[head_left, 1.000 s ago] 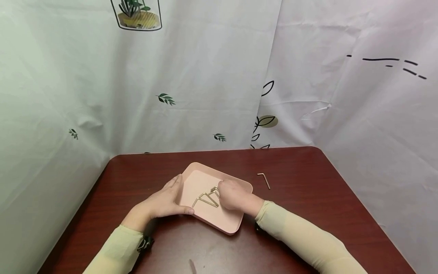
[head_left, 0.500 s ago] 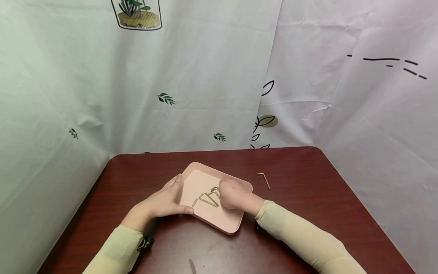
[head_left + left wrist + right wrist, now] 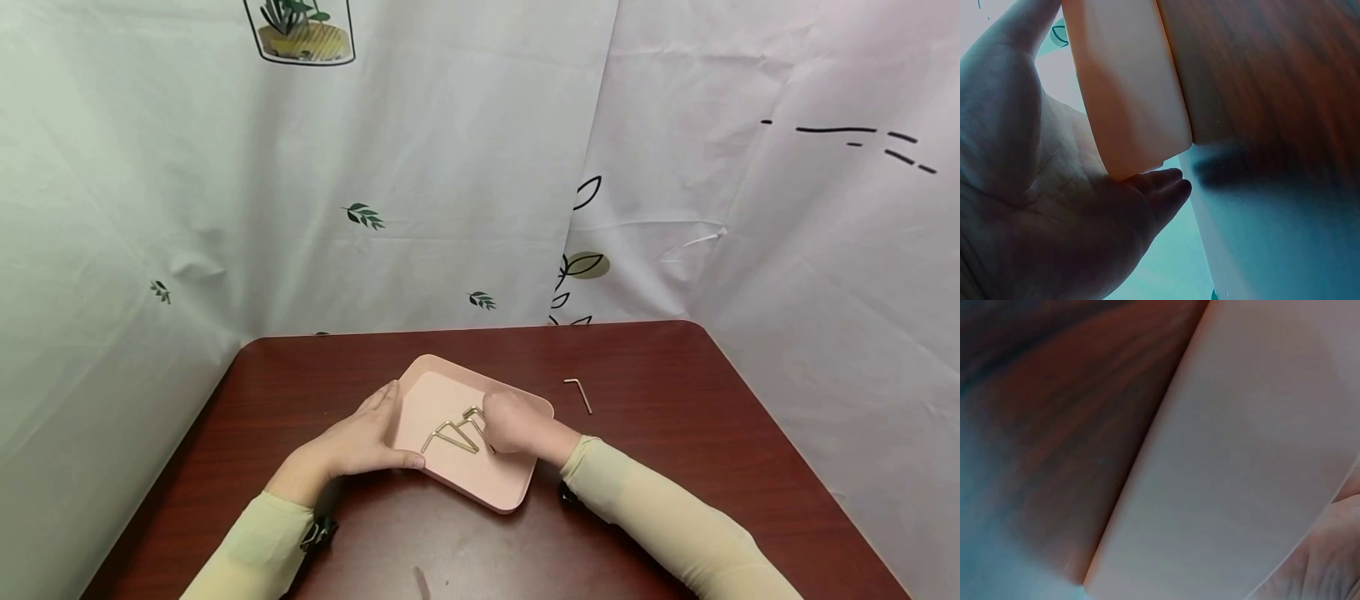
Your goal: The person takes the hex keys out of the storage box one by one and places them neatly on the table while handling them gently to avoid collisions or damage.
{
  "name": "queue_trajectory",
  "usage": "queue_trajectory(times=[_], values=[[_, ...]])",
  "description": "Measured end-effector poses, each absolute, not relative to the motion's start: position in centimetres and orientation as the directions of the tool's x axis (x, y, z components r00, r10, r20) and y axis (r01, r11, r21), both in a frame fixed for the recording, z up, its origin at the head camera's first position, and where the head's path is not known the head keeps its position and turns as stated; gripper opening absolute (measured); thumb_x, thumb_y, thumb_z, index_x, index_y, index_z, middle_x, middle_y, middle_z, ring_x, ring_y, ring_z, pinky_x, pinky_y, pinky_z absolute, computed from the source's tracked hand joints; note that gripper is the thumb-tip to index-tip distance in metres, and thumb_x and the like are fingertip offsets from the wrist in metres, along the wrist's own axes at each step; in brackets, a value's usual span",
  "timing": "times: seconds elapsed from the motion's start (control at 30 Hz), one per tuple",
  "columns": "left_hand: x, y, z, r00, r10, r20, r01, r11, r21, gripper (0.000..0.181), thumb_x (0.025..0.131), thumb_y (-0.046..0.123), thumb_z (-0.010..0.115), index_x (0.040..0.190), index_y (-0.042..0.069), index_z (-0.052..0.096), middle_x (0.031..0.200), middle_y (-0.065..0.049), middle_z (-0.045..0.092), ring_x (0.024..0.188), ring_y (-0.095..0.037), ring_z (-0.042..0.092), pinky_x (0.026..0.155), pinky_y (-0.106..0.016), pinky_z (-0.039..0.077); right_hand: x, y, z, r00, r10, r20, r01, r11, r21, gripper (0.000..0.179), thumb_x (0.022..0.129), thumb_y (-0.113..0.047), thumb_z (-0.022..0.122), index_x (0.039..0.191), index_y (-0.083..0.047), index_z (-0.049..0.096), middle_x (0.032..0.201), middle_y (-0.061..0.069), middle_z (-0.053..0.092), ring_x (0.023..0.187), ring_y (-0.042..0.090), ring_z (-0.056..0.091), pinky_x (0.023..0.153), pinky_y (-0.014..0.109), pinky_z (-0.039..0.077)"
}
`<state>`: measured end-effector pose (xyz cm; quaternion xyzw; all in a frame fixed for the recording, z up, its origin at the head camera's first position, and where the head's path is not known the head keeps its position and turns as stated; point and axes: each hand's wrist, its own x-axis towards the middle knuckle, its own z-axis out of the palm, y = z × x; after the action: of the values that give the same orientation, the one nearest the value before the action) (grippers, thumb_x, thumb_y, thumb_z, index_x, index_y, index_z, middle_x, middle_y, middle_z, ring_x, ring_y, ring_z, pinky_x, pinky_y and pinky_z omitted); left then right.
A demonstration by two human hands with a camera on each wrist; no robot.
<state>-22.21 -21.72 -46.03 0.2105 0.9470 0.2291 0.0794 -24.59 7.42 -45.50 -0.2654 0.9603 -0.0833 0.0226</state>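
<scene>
In the head view several brass-coloured hex keys [image 3: 456, 437] lie bunched in a pink tray [image 3: 427, 392]. My left hand [image 3: 352, 437] spans the tray's left corner, thumb against the near wall and straight fingers along the left side. The left wrist view shows the tray wall [image 3: 1132, 81] touching the palm. My right hand [image 3: 517, 423] is inside the tray, curled over the right end of the bunch. It hides its own fingertips and parts of the keys there, so what it holds is unclear. The right wrist view shows mostly the tray's outer wall [image 3: 1229, 450].
One more hex key [image 3: 581, 396] lies alone on the dark red table [image 3: 660, 400], right of the tray. Printed white curtains [image 3: 450, 167] surround the table at the back and sides. A small pale mark [image 3: 422, 582] lies near the front.
My right hand has shifted slightly to the right and up, baring a little more of the hex keys beside it. The left hand and tray look unmoved.
</scene>
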Motion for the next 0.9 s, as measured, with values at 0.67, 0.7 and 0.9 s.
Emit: queue_trajectory(times=[0.67,0.7,0.9], values=[[-22.16,-21.75,-45.87,-0.9,0.432,-0.065,0.354,0.808,0.47,0.149,0.081,0.077,0.087,0.171,-0.016,0.011,0.179,-0.035,0.016,0.167,-0.051,0.017,0.13,-0.065,0.028,-24.48,7.51,-45.39,-0.877,-0.48,-0.028,-0.464,0.861,-0.209,0.033,0.089,-0.003,0.074,0.069,-0.015,0.051,0.065,-0.002,0.045,0.063,0.017,0.044,0.062,0.034,0.048],[-22.16,-21.75,-45.86,-0.9,0.431,-0.066,0.354,0.809,0.47,0.149,0.081,0.077,0.087,0.171,-0.016,0.011,0.179,-0.035,0.016,0.167,-0.051,0.017,0.13,-0.065,0.028,-24.45,7.51,-45.38,-0.879,-0.476,-0.031,-0.46,0.863,-0.21,0.032,0.089,-0.003,0.074,0.069,-0.015,0.052,0.065,-0.001,0.045,0.063,0.018,0.045,0.063,0.035,0.049],[-22.14,-21.77,-45.84,-0.899,0.432,-0.068,0.355,0.812,0.464,0.149,0.081,0.077,0.086,0.171,-0.016,0.012,0.179,-0.035,0.016,0.167,-0.051,0.017,0.13,-0.065,0.027,-24.41,7.51,-45.44,-0.885,-0.466,-0.024,-0.45,0.866,-0.216,0.031,0.089,-0.003,0.073,0.07,-0.015,0.051,0.065,-0.001,0.045,0.064,0.018,0.046,0.064,0.036,0.05]])
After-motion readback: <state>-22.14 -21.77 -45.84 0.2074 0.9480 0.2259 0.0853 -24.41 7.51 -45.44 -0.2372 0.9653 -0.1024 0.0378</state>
